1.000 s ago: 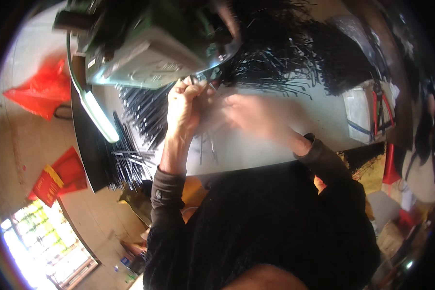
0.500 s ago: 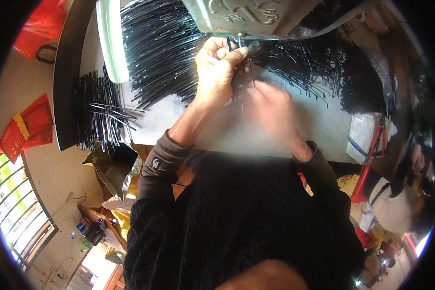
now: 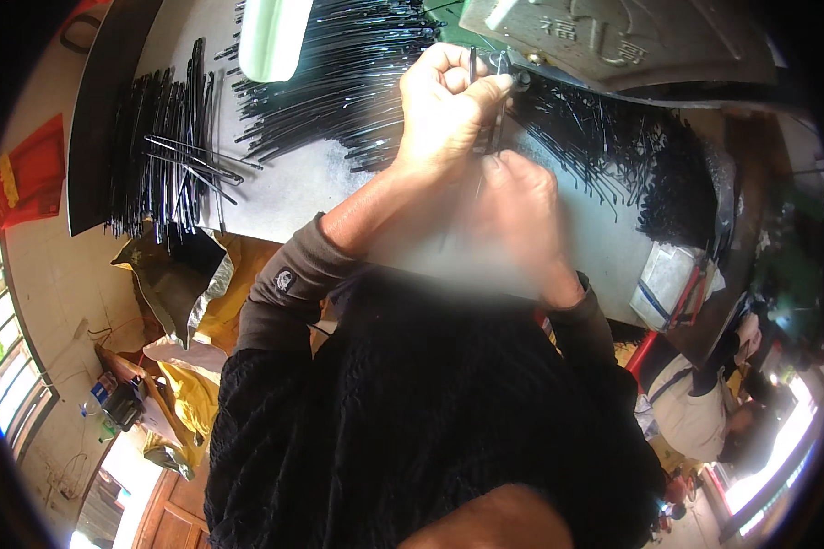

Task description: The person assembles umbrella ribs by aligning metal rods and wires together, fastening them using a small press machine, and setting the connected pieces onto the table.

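My left hand [image 3: 449,114] is closed at the lower edge of a grey metal machine cover [image 3: 613,37], thumb and fingers pinched around thin black rods [image 3: 493,137]. Just below it, my right hand [image 3: 526,197] has its fingers curled together at the lower ends of these rods. Motion smears its palm and wrist, and whether its fingertips grip a rod is hard to make out. A wide layer of black rods [image 3: 339,101] lies on the table to the left of my left hand. More black rods with bent ends [image 3: 586,151] spread out to the right of the hands.
A separate bundle of black rods [image 3: 160,151] lies at the table's left edge, several across the others. A pale tube lamp [image 3: 275,41] hangs over the table [image 3: 265,197]. At the right corner rests a white packet [image 3: 664,284]. Sacks [image 3: 169,284] stand below the left edge.
The whole view has shifted, so the table, lamp and cover appear displaced. My right hand's fingertips are a little nearer beneath my left hand, which keeps its pinch.
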The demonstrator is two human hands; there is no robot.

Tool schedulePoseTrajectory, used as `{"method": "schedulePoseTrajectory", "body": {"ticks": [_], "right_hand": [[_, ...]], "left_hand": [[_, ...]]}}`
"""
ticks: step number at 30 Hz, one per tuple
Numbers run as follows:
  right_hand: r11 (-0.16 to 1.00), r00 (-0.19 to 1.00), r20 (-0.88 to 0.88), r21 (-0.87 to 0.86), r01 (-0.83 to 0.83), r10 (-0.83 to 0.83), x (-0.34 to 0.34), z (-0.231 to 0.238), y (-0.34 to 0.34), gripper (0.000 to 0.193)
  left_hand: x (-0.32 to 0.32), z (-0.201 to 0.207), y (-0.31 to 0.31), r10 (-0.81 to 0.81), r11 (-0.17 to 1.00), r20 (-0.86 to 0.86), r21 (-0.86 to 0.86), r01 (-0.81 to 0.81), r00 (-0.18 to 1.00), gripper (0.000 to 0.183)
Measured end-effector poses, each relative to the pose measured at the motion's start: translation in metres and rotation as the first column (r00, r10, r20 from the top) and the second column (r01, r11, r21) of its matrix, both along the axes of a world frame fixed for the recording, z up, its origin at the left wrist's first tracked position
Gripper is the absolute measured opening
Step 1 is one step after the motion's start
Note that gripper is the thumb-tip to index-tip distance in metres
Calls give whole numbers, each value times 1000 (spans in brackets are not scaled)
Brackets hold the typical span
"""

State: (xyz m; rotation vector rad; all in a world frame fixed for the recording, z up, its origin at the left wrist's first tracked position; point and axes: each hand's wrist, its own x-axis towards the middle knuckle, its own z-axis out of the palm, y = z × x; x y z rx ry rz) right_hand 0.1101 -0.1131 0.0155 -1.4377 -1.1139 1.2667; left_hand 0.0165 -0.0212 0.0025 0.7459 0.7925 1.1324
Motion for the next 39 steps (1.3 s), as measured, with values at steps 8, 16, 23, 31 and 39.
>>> {"method": "schedulePoseTrajectory", "body": {"ticks": [8, 16, 23, 31, 39], "right_hand": [[998, 998, -49, -64, 28, -31, 5, 4, 13, 26], [1000, 993, 119, 5, 1, -1, 6, 1, 12, 29], [1000, 992, 122, -4, 4, -3, 5, 1, 14, 29], [996, 999, -37, -89, -20, 17, 6, 4, 13, 31], [986, 973, -231, -157, -59, 21, 6, 5, 13, 31]], "left_hand": [[5, 4, 15, 4, 999, -4, 32, -4, 1000, 17], [5, 1, 12, 23, 997, -5, 74, -23, 1000, 16], [4, -4, 15, -11, 998, -69, 64, 15, 998, 18], [4, 3, 10, -30, 999, -115, 9, 31, 993, 16], [2, 0, 6, -88, 994, -86, -65, 83, 992, 17]]}}
